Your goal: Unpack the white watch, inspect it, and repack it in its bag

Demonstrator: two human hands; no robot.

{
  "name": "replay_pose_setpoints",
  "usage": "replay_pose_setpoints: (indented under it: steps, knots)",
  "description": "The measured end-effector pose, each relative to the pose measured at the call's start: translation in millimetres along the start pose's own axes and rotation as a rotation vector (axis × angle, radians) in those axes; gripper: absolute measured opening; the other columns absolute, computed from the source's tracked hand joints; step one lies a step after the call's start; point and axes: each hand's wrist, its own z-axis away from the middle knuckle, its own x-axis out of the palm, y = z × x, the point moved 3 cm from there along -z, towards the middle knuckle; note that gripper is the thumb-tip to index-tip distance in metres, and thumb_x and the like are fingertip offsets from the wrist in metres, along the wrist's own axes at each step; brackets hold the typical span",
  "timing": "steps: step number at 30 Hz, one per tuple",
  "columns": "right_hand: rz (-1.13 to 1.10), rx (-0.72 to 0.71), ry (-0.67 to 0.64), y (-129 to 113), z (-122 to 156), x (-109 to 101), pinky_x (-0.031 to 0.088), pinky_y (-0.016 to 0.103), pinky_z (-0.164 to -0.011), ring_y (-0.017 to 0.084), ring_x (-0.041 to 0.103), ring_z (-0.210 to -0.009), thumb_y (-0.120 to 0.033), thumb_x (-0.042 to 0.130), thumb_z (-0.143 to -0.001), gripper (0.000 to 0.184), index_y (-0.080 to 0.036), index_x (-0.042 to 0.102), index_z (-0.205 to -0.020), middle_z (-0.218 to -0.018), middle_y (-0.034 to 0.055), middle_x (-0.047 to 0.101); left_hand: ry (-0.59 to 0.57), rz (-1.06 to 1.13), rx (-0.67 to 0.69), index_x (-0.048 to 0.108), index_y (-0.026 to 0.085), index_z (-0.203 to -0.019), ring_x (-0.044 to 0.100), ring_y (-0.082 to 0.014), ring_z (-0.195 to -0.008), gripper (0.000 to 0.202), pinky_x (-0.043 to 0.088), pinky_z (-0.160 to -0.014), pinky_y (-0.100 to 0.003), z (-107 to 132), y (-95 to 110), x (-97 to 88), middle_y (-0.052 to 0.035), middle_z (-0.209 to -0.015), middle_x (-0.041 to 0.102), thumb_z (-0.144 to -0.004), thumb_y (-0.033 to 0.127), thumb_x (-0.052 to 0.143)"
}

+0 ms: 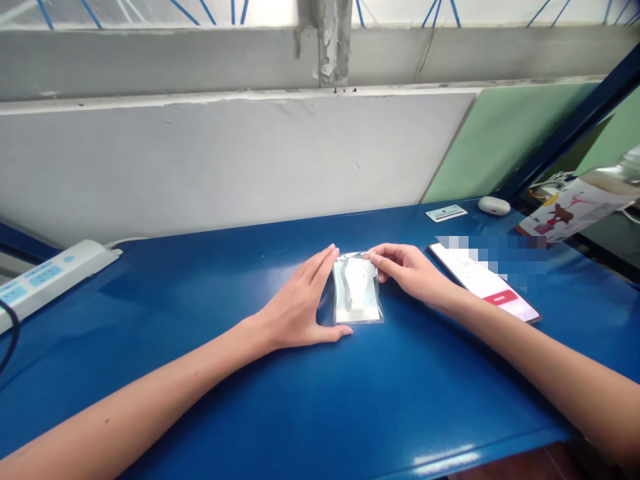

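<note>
Two forearms (195, 373), one pouch (375, 315), apparently one insert (356, 283)

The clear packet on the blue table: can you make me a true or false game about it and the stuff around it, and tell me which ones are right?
1. The clear packet is on the blue table. True.
2. The left hand is holding the phone. False: it is at the left side of the packet, and the phone lies on the table.
3. The right hand is at the packet's upper right corner in the picture. True.
4. The power strip is on the right side of the picture. False: the power strip is on the left.
5. A card lies near a small white case. True.
</note>
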Motion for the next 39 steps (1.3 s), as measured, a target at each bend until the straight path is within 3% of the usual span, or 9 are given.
replay_pose_setpoints:
  steps: [4, 7, 9, 12, 15, 21, 39]
  knots:
    - [0.063, -0.035, -0.040, 5, 0, 3, 0.057, 0.033, -0.060, 0.017, 0.065, -0.065, -0.037, 0.056, -0.094, 0.026, -0.016, 0.066, -0.106, -0.082, 0.0060, 0.070, -0.039, 0.018, -0.073, 0.004, 0.020, -0.158, 0.030, -0.0399, -0.146, 0.115, 0.036, -0.114, -0.057, 0, -1, 1.9, -0.0219, -0.158, 0.028, -0.075, 0.051, 0.077]
    - [0.330, -0.179, 0.035, 1, 4, 2, 0.061, 0.043, -0.076, 0.025, 0.071, -0.086, -0.033, 0.054, -0.095, 0.028, -0.018, 0.062, -0.118, -0.102, 0.0116, 0.072, -0.047, 0.032, -0.116, 0.015, 0.017, -0.157, 0.032, -0.0421, -0.144, 0.110, 0.039, -0.112, -0.058, 0, -2, 3.7, -0.0239, -0.154, 0.032, -0.074, 0.055, 0.076]
    - [0.604, -0.345, 0.054, -6, 9, 3, 0.055, 0.054, -0.094, 0.033, 0.064, -0.112, -0.033, 0.052, -0.096, 0.032, -0.018, 0.061, -0.124, -0.124, 0.0177, 0.066, -0.045, 0.024, -0.120, 0.022, 0.016, -0.155, 0.032, -0.0432, -0.143, 0.105, 0.039, -0.111, -0.059, 0, -3, 4.5, -0.0248, -0.152, 0.035, -0.074, 0.057, 0.075]
    - [0.832, -0.482, -0.129, -12, 15, 6, 0.043, 0.059, -0.108, 0.038, 0.046, -0.136, -0.041, 0.052, -0.097, 0.049, -0.013, 0.053, -0.137, -0.144, 0.0230, 0.053, -0.049, -0.008, -0.114, 0.029, 0.011, -0.151, 0.032, -0.0429, -0.144, 0.101, 0.038, -0.112, -0.058, -1, -3, 4.8, -0.0267, -0.150, 0.037, -0.075, 0.060, 0.073]
    - [0.857, -0.433, -0.296, -10, 17, 5, 0.042, 0.058, -0.110, 0.038, 0.042, -0.141, -0.054, 0.057, -0.092, 0.074, -0.009, 0.041, -0.149, -0.151, 0.0256, 0.045, -0.057, -0.039, -0.116, 0.034, 0.007, -0.148, 0.031, -0.0426, -0.144, 0.099, 0.036, -0.114, -0.057, -2, -3, 4.5, -0.0287, -0.150, 0.037, -0.075, 0.062, 0.071]
    - [0.794, -0.353, -0.351, -3, 14, -2, 0.038, 0.058, -0.113, 0.039, 0.036, -0.144, -0.062, 0.067, -0.081, 0.094, -0.012, 0.035, -0.154, -0.156, 0.0230, 0.039, -0.083, -0.064, -0.133, 0.036, 0.010, -0.147, 0.033, -0.0430, -0.144, 0.097, 0.033, -0.114, -0.060, -3, -3, 5.6, -0.0256, -0.151, 0.041, -0.075, 0.067, 0.069]
    - [0.793, -0.345, -0.401, 3, 13, 1, 0.031, 0.056, -0.118, 0.036, 0.025, -0.150, -0.068, 0.063, -0.081, 0.101, -0.014, 0.024, -0.158, -0.161, 0.0193, 0.031, -0.113, -0.054, -0.104, 0.045, 0.009, -0.140, 0.037, -0.0439, -0.141, 0.094, 0.035, -0.113, -0.061, -7, -7, -0.8, -0.0264, -0.146, 0.048, -0.071, 0.068, 0.072]
